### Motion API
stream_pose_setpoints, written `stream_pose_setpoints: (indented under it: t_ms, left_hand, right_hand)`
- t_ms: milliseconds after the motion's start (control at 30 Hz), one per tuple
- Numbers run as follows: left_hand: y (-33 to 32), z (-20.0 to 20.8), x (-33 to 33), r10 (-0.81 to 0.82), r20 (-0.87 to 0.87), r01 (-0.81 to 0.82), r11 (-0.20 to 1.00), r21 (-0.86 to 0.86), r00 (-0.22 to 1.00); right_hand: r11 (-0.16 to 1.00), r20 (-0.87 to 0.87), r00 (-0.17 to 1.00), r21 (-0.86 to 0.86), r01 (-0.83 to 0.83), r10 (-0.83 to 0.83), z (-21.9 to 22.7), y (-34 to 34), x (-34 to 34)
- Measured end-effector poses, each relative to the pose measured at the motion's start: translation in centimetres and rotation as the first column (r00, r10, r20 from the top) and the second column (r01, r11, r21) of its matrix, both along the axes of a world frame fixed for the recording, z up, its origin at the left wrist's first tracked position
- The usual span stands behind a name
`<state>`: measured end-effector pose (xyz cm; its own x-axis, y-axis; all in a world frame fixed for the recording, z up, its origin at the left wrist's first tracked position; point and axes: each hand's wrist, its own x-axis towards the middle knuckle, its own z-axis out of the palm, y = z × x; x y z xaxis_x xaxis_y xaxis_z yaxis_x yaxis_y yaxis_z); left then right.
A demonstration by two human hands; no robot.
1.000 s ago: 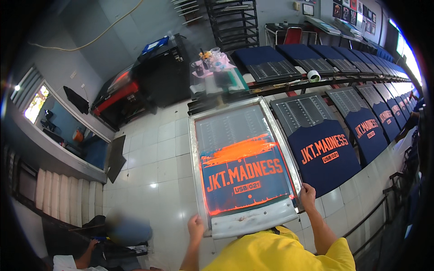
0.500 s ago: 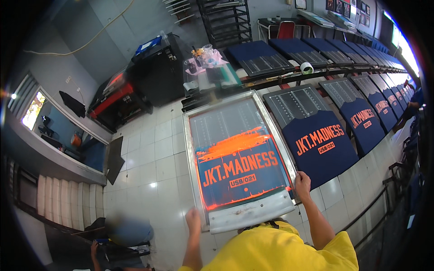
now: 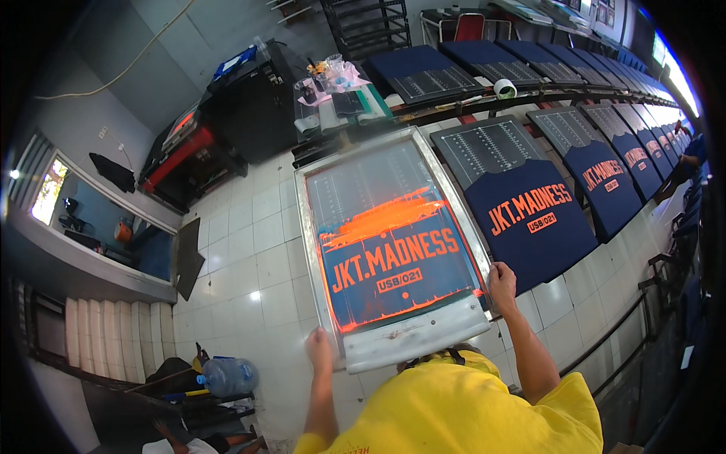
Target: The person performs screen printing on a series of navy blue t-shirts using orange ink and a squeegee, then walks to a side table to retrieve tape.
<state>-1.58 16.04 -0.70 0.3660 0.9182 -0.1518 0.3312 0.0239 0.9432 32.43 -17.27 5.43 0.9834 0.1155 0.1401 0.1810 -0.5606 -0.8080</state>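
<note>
A metal-edged screen printing frame [image 3: 304,219] lies in front of me over a dark shirt board. Through its mesh show orange block lettering and navy cloth, and a thick smear of orange ink [image 3: 386,219] crosses the mesh beyond the lettering. A whitish curved panel [image 3: 416,338] covers the frame's near end. My right hand [image 3: 502,287] is closed on the frame's right rail near its close corner. At the opposite rail my left hand [image 3: 319,350] is closed, its thumb upward against the edge; its fingertips are hidden.
To the right, a row of boards carries navy shirts [image 3: 529,242] with the same orange print. Another row of boards [image 3: 431,83] runs behind. A cluttered stand [image 3: 336,110] and a black-and-red machine [image 3: 181,163] stand far left. A water jug [image 3: 228,376] lies lower left.
The whole scene has slid upward in the picture as my head moved. Both hands keep their places at the frame's rails, and the frame stays put over the board.
</note>
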Motion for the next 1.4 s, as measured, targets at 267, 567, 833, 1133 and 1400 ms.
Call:
stream_pose_setpoints:
  t_ms: [267,567,833,1133,1400]
  left_hand:
    - [0.3,0.0,-0.4,0.025,0.025,-0.024,0.999,-0.030,0.999]
    - [0.0,0.3,-0.5,0.067,0.068,-0.062,0.996,-0.071,0.995]
    - [0.0,1.1,-0.5,0.039,0.063,-0.038,0.999,-0.019,0.997]
    - [-0.1,1.4,-0.8,0.033,-0.042,-0.032,0.999,0.013,0.999]
    - [-0.6,-0.8,-3.0,0.113,0.017,-0.113,0.970,0.217,0.994]
  right_hand:
    - [1.000,-0.004,1.000,0.005,0.006,-0.006,-0.5,0.0,0.3]
    - [0.999,-0.044,0.999,-0.042,-0.003,0.001,0.5,0.2,0.0]
    - [0.998,-0.047,0.999,-0.055,-0.005,0.002,0.2,0.3,0.0]
    - [0.994,-0.170,0.984,-0.108,0.033,-0.051,2.5,0.2,-0.7]
    - [0.999,-0.165,0.986,-0.025,0.025,-0.028,4.5,-0.8,-3.0]
